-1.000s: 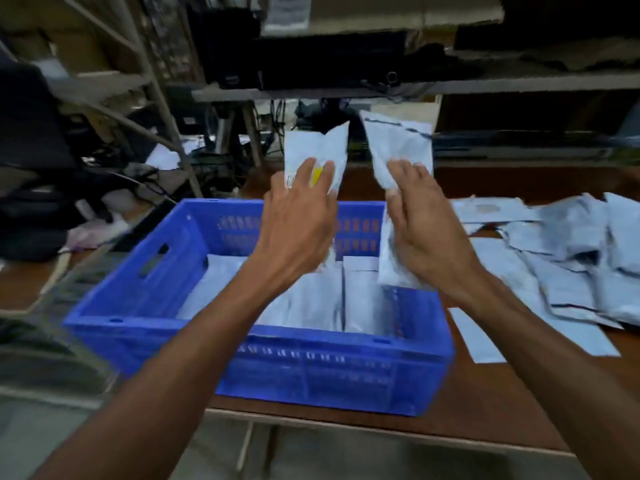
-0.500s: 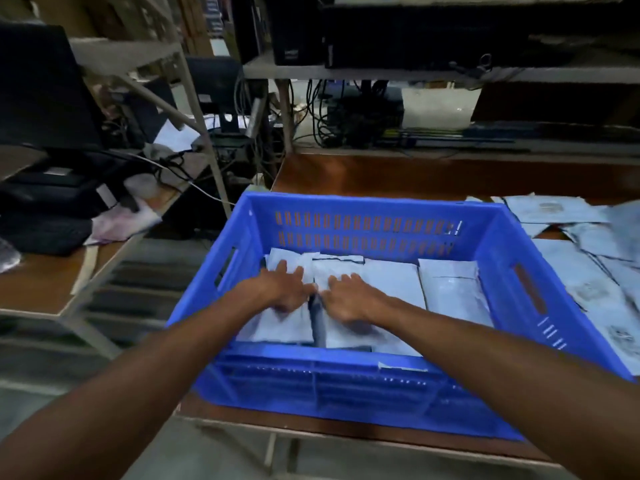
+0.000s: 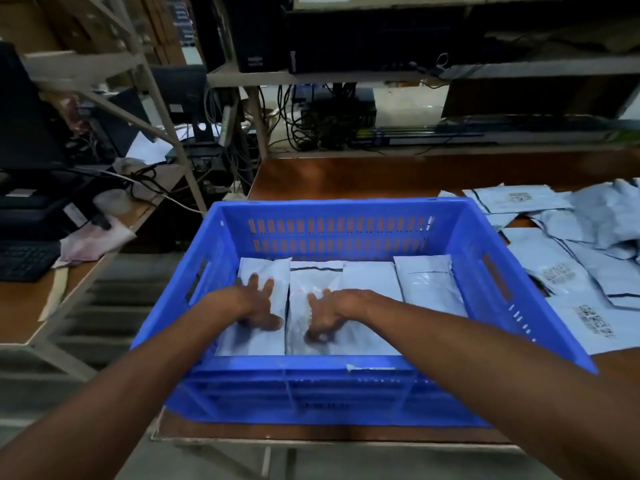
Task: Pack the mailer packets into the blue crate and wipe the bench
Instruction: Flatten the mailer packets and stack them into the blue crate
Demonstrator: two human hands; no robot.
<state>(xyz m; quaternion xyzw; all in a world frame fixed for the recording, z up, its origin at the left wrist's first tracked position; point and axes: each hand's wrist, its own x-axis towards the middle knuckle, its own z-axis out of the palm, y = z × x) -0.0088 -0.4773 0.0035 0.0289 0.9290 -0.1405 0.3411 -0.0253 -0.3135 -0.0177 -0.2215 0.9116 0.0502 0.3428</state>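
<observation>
Mailer packets lying flat in the blue crate, with loose packets on the bench beside it, look light, floppy and slick, best pinched by an edge, while left hand and right hand, fingers spread, press 2 down.

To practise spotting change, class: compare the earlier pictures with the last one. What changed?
The left hand and right hand came down from above the blue plastic crate into it, each laying a white plastic mailer packet flat inside and letting go; both now spread open over the packets. The crate, the brown wooden bench and the loose packet pile at right stayed put.
</observation>
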